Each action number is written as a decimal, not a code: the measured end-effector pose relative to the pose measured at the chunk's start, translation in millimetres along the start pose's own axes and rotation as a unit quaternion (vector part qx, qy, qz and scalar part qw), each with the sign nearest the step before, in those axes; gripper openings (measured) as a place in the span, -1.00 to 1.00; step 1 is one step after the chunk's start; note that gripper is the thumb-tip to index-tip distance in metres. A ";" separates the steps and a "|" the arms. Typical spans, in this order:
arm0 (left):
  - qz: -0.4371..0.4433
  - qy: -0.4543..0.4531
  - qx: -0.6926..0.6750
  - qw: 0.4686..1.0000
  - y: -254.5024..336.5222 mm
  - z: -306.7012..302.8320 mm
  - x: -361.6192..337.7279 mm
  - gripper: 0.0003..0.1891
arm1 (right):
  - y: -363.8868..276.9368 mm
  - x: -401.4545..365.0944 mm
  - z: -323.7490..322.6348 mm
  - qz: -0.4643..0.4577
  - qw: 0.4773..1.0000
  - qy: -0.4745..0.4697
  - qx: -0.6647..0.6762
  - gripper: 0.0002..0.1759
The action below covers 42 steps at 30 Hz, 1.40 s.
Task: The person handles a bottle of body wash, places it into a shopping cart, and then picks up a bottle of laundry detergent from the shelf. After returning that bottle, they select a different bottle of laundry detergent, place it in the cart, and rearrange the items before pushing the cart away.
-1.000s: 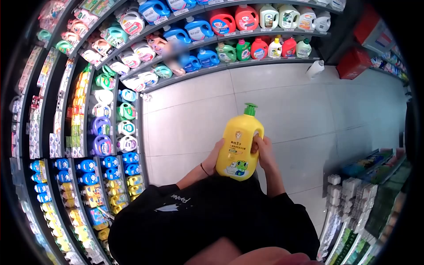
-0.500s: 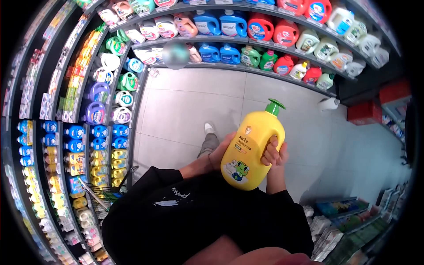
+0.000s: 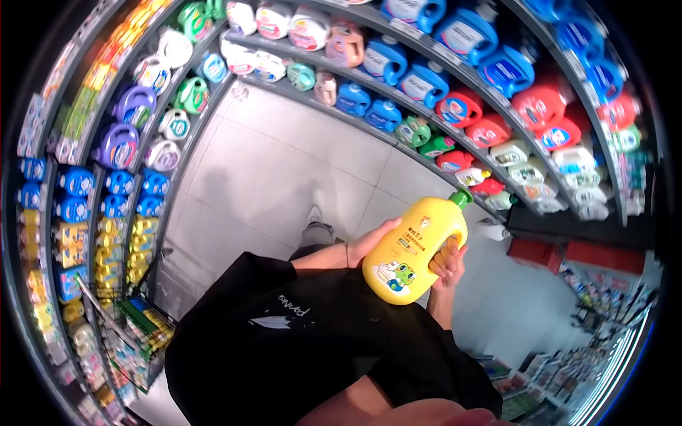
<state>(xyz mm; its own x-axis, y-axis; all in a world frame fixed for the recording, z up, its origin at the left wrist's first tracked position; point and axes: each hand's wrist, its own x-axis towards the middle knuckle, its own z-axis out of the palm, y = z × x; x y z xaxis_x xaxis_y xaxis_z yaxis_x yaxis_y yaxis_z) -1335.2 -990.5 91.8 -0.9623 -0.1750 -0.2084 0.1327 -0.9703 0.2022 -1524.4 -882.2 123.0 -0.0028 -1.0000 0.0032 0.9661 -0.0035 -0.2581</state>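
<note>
A large yellow bottle [image 3: 410,248] with a green pump top and a cartoon frog on its label is held tilted in front of my chest. My right hand [image 3: 447,264] grips its side handle, with the fingers wrapped through the opening. On the bottle's other side, my left hand [image 3: 373,243] presses against the body, its fingers mostly hidden behind the bottle.
Shelves of detergent bottles [image 3: 383,116] curve across the top, and more shelves [image 3: 117,145] stand at the left. A shopping cart [image 3: 131,326] with goods is at the lower left. Tiled floor [image 3: 249,170] lies ahead. Red boxes [image 3: 540,257] are at the right.
The view has turned, so the shelves ahead now slant down to the right and more of the cart shows. Both hands still hold the bottle, which now leans further right.
</note>
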 end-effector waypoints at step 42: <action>0.334 0.521 0.148 0.771 289.9 -79.5 102.6 -0.39 | -33.0 512.4 -95.6 0.474 0.873 -0.046 -0.106 -0.55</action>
<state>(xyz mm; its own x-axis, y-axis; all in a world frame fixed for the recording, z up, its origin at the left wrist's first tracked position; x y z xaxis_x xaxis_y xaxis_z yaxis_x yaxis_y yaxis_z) -1376.6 -1303.0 53.0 0.0314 -0.8083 -0.5880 0.3070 -0.5521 0.7753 -1582.4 -1394.6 40.8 0.8017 -0.5498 -0.2343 0.4535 0.8150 -0.3606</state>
